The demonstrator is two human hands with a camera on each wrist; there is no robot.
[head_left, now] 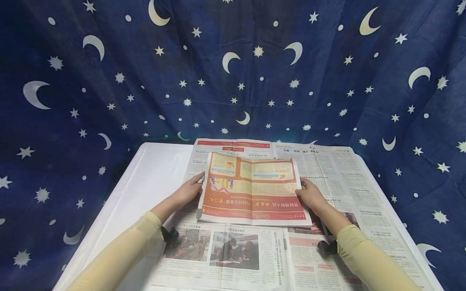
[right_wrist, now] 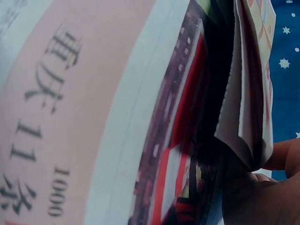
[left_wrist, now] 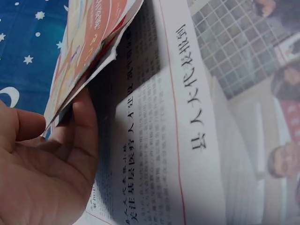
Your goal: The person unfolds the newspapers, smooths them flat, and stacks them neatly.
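Observation:
A folded newspaper (head_left: 255,190) with a red and cream page faces up between both hands, held a little above the spread newspaper sheets (head_left: 233,275). My left hand (head_left: 190,189) grips its left edge; in the left wrist view the thumb lies against the upper side and the curled fingers (left_wrist: 84,122) go underneath. My right hand (head_left: 311,194) pinches the right edge, and the right wrist view shows several folded layers (right_wrist: 251,93) between thumb and fingers. Some of the right fingers are hidden behind the paper.
Below lies a white table (head_left: 156,169), largely covered by the open sheets. A dark blue curtain (head_left: 204,48) with moons and stars hangs behind and at both sides. Dark wrist devices (head_left: 170,234) sit under the sleeves.

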